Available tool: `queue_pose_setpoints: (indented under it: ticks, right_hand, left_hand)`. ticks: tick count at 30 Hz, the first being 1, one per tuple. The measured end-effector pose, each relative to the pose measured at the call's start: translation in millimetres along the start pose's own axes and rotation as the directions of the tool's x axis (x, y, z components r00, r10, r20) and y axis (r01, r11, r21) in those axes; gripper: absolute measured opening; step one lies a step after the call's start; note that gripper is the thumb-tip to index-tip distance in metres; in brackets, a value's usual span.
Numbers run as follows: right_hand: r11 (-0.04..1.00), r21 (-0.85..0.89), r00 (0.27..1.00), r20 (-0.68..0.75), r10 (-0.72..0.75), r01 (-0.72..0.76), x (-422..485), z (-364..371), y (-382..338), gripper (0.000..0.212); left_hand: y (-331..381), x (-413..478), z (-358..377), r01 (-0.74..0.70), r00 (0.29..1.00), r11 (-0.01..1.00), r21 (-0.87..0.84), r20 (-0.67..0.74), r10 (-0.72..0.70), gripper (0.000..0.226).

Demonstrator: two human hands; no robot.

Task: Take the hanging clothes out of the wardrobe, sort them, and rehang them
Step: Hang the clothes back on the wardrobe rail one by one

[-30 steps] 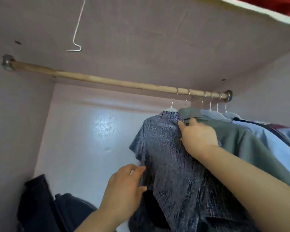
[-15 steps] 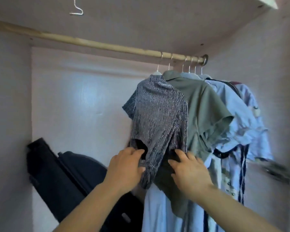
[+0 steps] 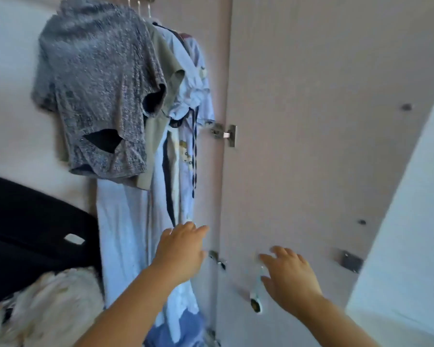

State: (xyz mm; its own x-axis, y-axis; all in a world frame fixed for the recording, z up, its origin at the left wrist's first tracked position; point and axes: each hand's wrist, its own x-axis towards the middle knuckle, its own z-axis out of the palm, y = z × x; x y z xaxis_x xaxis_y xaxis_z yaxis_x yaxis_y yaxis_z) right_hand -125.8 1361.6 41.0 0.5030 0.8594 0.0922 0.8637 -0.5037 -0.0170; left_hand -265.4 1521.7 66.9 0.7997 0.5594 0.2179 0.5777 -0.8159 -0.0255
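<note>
Let go and lowered, half a second on
The left hand [image 3: 181, 251] and right hand [image 3: 290, 279] now hover low, fingers spread, each grip empty, the right one near the wardrobe door [image 3: 311, 121]; beyond them the grey speckled top [image 3: 95, 91] hangs released beside the olive shirt [image 3: 169, 68] and pale blue garments [image 3: 193, 78], so this piece seems rehung

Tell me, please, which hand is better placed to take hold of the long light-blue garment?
Probably the left hand: it hovers open in front of the light-blue garment, while the right hand is over the door panel, farther away.
</note>
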Motion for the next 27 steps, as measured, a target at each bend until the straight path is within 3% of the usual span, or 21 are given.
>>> queue_pose_setpoints:
  ticks: [6, 13, 20, 27]
  right_hand:
    - [0.937, -0.021, 0.936, 0.045, 0.349, -0.348, -145, 13, 111, 0.050]
    - [0.708, 0.004, 0.707, 0.034, 0.706, -0.706, -368, 9, 206, 0.046]
    - [0.337, -0.012, 0.337, 0.023, 0.941, -0.941, -638, -9, 230, 0.057]
    - [-0.173, -0.008, -0.173, -0.035, 0.984, -0.985, -869, -30, 168, 0.055]
  left_hand:
    - [147, -25, 37, -0.288, 0.948, 0.955, -0.074, 0.119, 0.295, 0.056]
    - [354, -111, 39, -0.620, 0.748, 0.759, -0.197, 0.143, 0.648, 0.045]
    - [565, -270, 5, -0.876, 0.383, 0.399, -0.271, 0.114, 0.917, 0.053]
    - [714, -462, -44, -0.958, -0.099, -0.085, -0.273, 0.039, 0.994, 0.055]
